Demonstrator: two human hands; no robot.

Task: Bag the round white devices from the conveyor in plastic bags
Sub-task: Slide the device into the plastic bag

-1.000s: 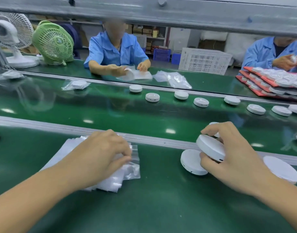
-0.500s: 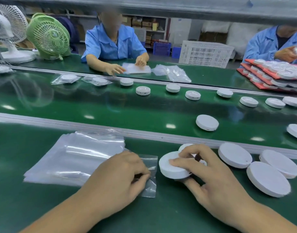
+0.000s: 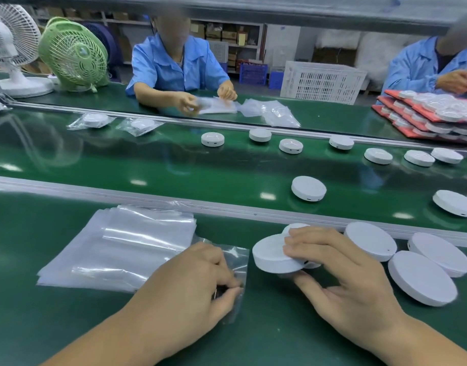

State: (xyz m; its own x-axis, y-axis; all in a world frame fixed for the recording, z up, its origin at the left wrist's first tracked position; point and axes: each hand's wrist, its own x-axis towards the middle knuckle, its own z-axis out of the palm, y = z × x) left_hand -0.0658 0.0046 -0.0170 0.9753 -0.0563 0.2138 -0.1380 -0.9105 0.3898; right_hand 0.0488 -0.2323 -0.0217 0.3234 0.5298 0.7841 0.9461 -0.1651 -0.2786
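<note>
Round white device [image 3: 272,256]: held just above the green bench [image 3: 266,326], near its middle, flat face up and slightly tilted. The right hand [image 3: 340,273] grips it, fingers spread over the top and thumb curled under the near edge. A second device [image 3: 295,228] shows partly from behind it at 1 o'clock; contact between the two cannot be judged.

Plastic bag [image 3: 235,256]: lies flat on the bench at the device's 9 o'clock, just beside it, not touching. The left hand [image 3: 190,283] rests on it with fingers curled, pinching the bag's near right edge against the thumb.

Stack of bags [image 3: 121,247]: at 9 o'clock from the single bag, its right edge tucked under or against it.

Three loose devices [image 3: 422,277] lie close together at 3 o'clock from the right hand, on the bench.

Conveyor belt [image 3: 174,165]: runs across at 12 o'clock, beyond a metal rail. It carries two near devices [image 3: 308,188], a far row of unbagged ones [image 3: 290,146], and two bagged devices [image 3: 95,120] toward 10 o'clock.

Far bench: a worker in a blue coat [image 3: 174,67] at 12 o'clock handles bags; a second blue-coated worker [image 3: 433,64] sits at 2 o'clock behind red trays [image 3: 388,107] of devices. A green fan [image 3: 73,54] and a white fan [image 3: 7,46] stand at 10 o'clock, and a white crate [image 3: 322,81] at 1 o'clock.
</note>
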